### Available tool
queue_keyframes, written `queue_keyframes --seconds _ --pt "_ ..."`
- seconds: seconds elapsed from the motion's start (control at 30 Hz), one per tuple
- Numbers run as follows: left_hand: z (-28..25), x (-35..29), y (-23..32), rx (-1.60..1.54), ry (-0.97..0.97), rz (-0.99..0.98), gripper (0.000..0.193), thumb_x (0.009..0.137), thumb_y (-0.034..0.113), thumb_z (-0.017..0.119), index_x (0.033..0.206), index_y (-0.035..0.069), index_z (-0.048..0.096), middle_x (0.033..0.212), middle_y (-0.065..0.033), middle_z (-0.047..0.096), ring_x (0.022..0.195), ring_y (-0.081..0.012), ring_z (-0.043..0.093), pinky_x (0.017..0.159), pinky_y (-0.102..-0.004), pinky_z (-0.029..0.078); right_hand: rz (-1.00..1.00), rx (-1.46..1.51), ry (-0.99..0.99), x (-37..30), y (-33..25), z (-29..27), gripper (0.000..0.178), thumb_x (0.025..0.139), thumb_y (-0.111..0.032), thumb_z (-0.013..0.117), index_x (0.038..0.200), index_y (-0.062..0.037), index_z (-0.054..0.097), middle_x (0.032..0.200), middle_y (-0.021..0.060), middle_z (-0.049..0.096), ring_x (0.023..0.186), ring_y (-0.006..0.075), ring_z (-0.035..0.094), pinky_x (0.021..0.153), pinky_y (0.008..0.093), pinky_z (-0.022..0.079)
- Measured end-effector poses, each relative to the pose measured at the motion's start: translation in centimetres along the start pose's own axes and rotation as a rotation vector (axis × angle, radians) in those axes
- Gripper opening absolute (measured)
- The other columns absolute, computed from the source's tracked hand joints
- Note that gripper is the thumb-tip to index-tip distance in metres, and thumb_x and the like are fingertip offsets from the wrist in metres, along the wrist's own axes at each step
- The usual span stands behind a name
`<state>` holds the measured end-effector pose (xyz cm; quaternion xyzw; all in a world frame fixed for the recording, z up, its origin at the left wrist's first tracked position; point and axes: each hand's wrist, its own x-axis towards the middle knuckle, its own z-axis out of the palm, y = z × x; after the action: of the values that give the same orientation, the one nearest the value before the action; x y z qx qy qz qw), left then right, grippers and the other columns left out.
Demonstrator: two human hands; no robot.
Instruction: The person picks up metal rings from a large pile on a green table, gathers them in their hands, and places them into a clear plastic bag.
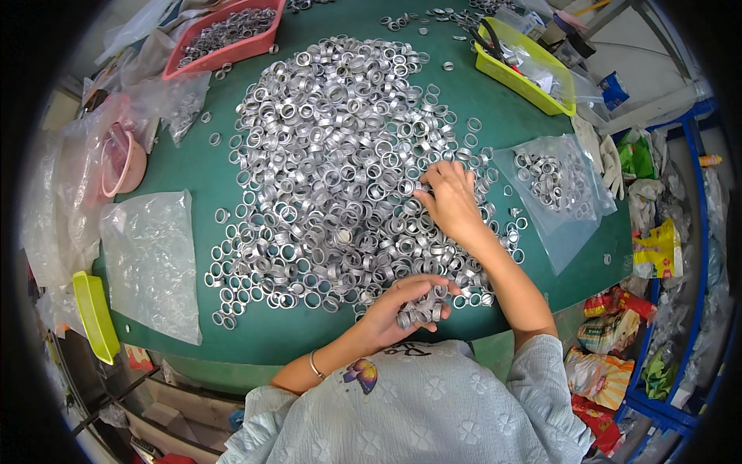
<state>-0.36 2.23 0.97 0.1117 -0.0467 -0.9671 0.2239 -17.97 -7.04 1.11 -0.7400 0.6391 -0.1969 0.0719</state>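
A broad heap of silver metal rings [332, 147] covers the middle of the green table. My left hand [390, 309], with a bangle on its wrist, is cupped around several metal rings [423, 308] near the table's front edge. On the right side of the heap, my right hand [450, 195] reaches down with its fingers bent among the rings. Its fingertips touch the pile; whether a ring is pinched between them is hidden.
A clear bag of rings [553, 182] lies at right, an unfilled-looking plastic bag [153, 263] at left. Farther back stand a red basket of small parts [267, 37] and a yellow-green basket [533, 91]. A blue shelf [699, 255] borders the right.
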Motion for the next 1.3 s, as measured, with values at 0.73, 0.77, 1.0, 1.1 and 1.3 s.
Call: queue_keyframes --seconds 0.73,0.77,1.0,1.1,1.3 --pt "0.1 -0.5 -0.2 0.059 0.099 0.042 0.043 0.085 0.014 0.060 0.126 0.006 0.049 0.117 -0.0120 0.052 0.094 -0.0222 0.057 0.067 -0.0286 0.055 0.139 0.455 0.014 -0.7 1.6 -3.0 0.017 0.073 -0.020 0.071 0.080 -0.0067 0.062 0.086 0.0036 0.061 0.089 0.0221 0.054 0.084 0.0371 0.033" --pt "0.3 -0.5 -0.1 0.062 0.099 0.043 0.043 0.085 0.014 0.060 0.126 0.006 0.049 0.117 -0.0121 0.052 0.094 -0.0222 0.057 0.067 -0.0289 0.055 0.133 0.408 0.044 -1.0 2.0 -3.0 0.018 0.073 -0.020 0.071 0.080 -0.0065 0.061 0.086 0.0040 0.061 0.087 0.0222 0.054 0.084 0.0372 0.033" --pt "0.2 -0.4 0.0 0.095 0.101 0.051 0.044 0.085 0.016 0.060 0.127 0.006 0.048 0.117 -0.0121 0.052 0.095 -0.0217 0.057 0.068 -0.0287 0.054 0.236 0.689 0.099 -2.2 2.7 -4.3 0.015 0.078 -0.009 0.068 0.090 -0.0032 0.061 0.084 0.0034 0.057 0.079 0.0116 0.051 0.073 0.0256 0.042" --pt "0.4 -0.4 0.1 0.101 0.093 0.044 0.044 0.086 0.016 0.059 0.127 0.006 0.048 0.117 -0.0118 0.052 0.095 -0.0212 0.057 0.068 -0.0284 0.054 0.338 0.862 -0.024 -2.5 2.6 -4.9 0.013 0.081 -0.008 0.065 0.092 -0.0025 0.062 0.084 0.0031 0.055 0.078 0.0123 0.051 0.073 0.0262 0.042" --pt "0.5 -0.6 0.3 0.116 0.106 0.046 0.044 0.086 0.017 0.058 0.128 0.007 0.047 0.117 -0.0109 0.051 0.095 -0.0202 0.056 0.069 -0.0280 0.053 0.130 0.487 -0.060 -2.1 2.7 -5.0 0.012 0.083 -0.009 0.063 0.088 0.0020 0.062 0.081 0.0064 0.052 0.074 0.0157 0.051 0.068 0.0274 0.043"
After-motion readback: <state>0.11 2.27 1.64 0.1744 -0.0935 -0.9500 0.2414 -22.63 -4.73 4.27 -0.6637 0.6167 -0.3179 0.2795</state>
